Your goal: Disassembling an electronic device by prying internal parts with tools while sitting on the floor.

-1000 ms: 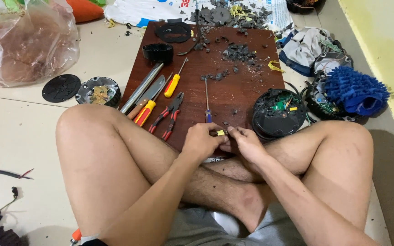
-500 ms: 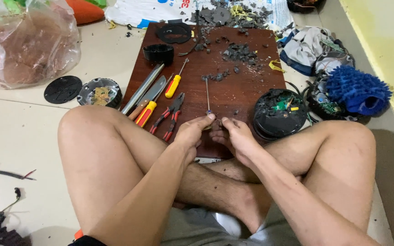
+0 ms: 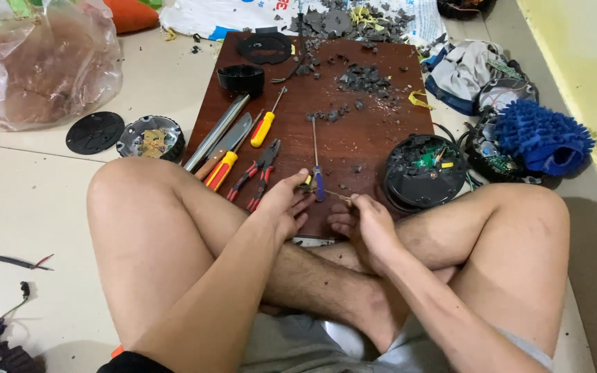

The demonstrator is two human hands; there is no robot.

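- Far left, on the floor: a clear plastic bag [image 3: 36,62], a flat black disc [image 3: 94,132] and a round black housing [image 3: 151,137] lie well apart from my hands, placed as they were a second ago.
- On the wooden board [image 3: 381,131], the surface I work over, a metal bar [image 3: 217,132], a yellow-handled screwdriver [image 3: 264,128] and red pliers [image 3: 257,171] lie side by side, unmoved.
- My left hand [image 3: 286,204] has slid left along the board's near edge. Its grip is pinched shut on a small dark part [image 3: 305,185], with the blue-handled screwdriver [image 3: 316,166] just beside the fingertips.
- Between the hands a thin wire [image 3: 336,196] now runs taut. A second ago both hands were closed together over one spot; they have since drawn apart, so I judge the wire is being pulled free of the part.
- My right hand [image 3: 367,221] has pulled back toward my crossed legs, its grip clenched on the wire's near end.
- Right of the hands, the opened round unit [image 3: 424,169] with its circuit board rests touching the board's edge, untouched.
- Far right, a blue mop pad [image 3: 540,135] lies on the floor, unchanged.
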